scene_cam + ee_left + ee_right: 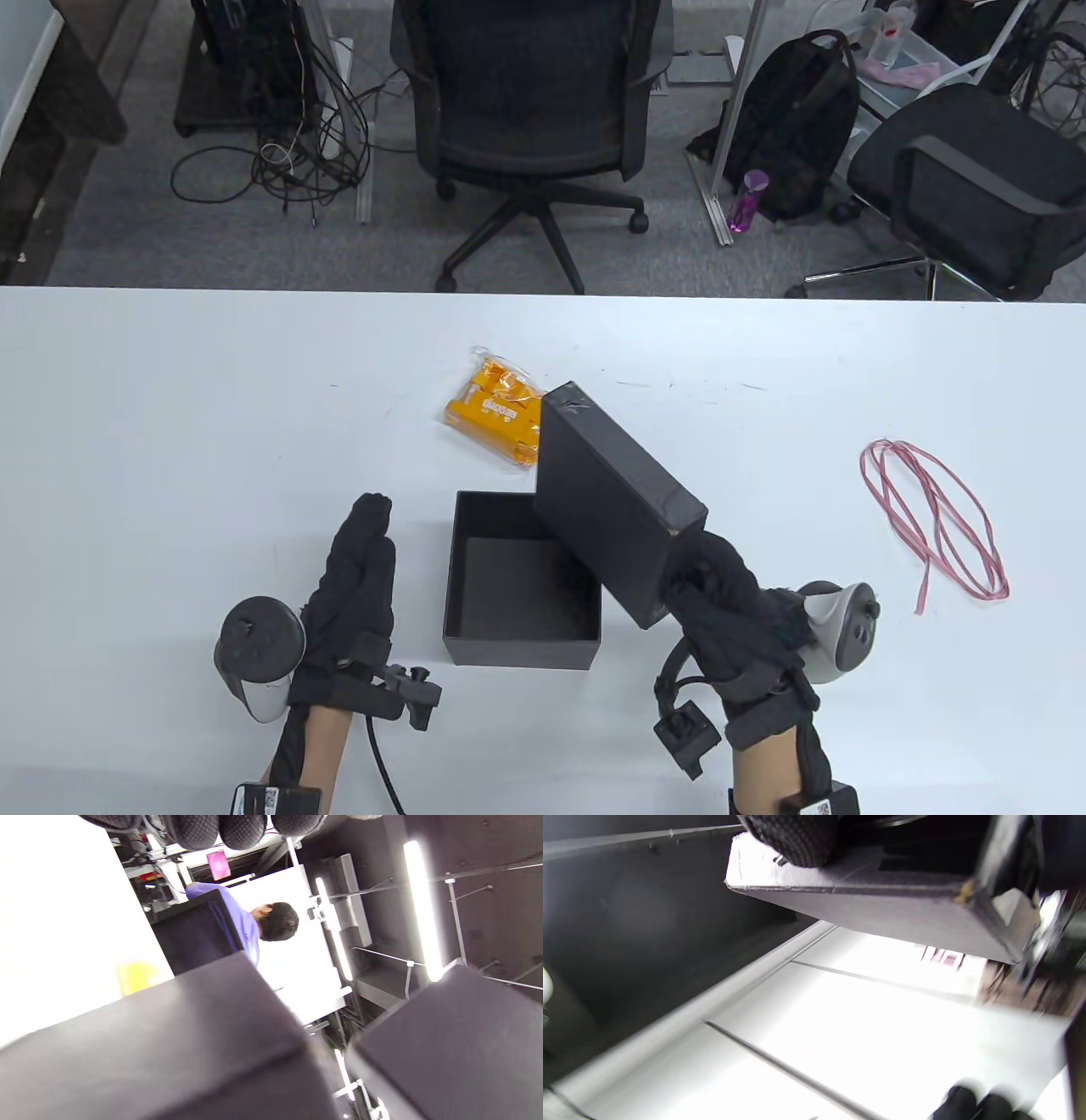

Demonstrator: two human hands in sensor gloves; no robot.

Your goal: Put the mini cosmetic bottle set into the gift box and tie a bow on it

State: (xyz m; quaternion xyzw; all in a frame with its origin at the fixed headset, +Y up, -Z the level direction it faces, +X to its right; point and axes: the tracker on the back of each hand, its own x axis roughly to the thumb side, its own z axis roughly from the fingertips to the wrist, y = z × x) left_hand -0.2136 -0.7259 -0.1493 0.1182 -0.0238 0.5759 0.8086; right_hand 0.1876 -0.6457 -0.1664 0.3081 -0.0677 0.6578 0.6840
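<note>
The right hand (721,586) grips the stiff, light lid (615,501) by its lower edge, tilted over the open gift box (517,649) at centre. The left hand (356,569) lies relaxed, empty. The orange bottle set (496,412), probably slippery in its wrap, waits above the box; take it by its sides.

White table (170,407) with open black box (520,641), orange bottle packet (496,412), pink ribbon (933,518).

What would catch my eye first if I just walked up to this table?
Probably the black lid, held tilted in the air by the right hand above the open black gift box. Behind them lies a bright orange packet, and a loose pink ribbon lies far right.
</note>
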